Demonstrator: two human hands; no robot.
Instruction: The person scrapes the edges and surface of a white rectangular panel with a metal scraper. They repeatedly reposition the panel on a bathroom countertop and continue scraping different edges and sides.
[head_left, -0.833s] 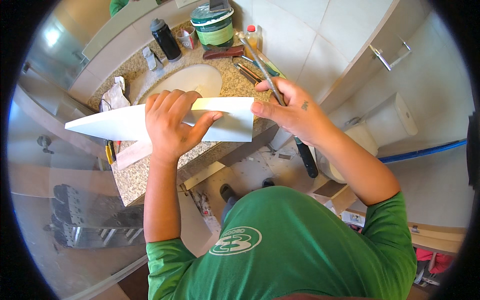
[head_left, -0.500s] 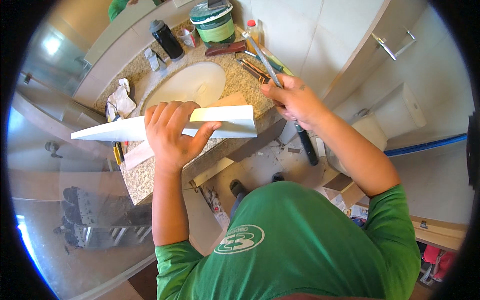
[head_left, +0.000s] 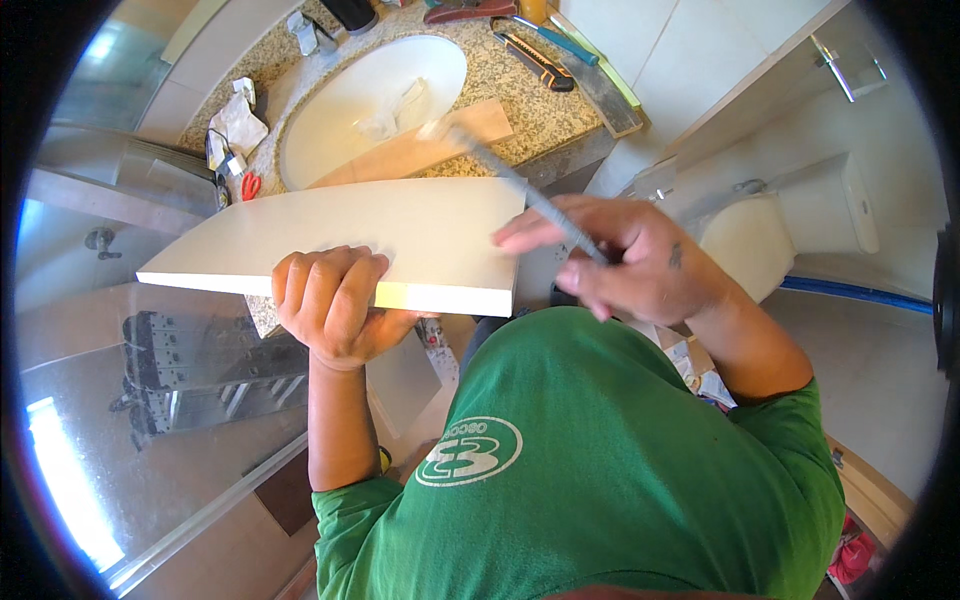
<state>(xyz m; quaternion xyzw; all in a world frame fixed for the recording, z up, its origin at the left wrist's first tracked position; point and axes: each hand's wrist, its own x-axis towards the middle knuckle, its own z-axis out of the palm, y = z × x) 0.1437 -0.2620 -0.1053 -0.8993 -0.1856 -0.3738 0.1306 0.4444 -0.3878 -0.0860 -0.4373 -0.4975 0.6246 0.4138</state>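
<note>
My left hand (head_left: 335, 305) grips the near edge of a long white board (head_left: 340, 225), fingers over its top face and thumb underneath. The board's broad face is turned up, and it tapers to a point at the left. In my right hand (head_left: 625, 255) is a long grey file (head_left: 525, 195), slanting up and to the left over the board's right end. The fingers of that hand are slightly blurred and partly stretched along the shaft. The file's handle is hidden behind the palm. I cannot tell whether the file touches the board.
Beyond the board are an oval sink (head_left: 320, 120) and a granite counter (head_left: 500, 75). A wooden strip (head_left: 420, 145) crosses the sink's near rim. An orange-and-black utility knife (head_left: 535, 60) lies at the back right. A toilet (head_left: 750, 235) stands right; a folded ladder (head_left: 200, 370) is left.
The board has tipped so its broad face shows, and it sits nearer my body. My right hand has come down and nearer, bringing the file over the board's right end. My view has shifted downward.
</note>
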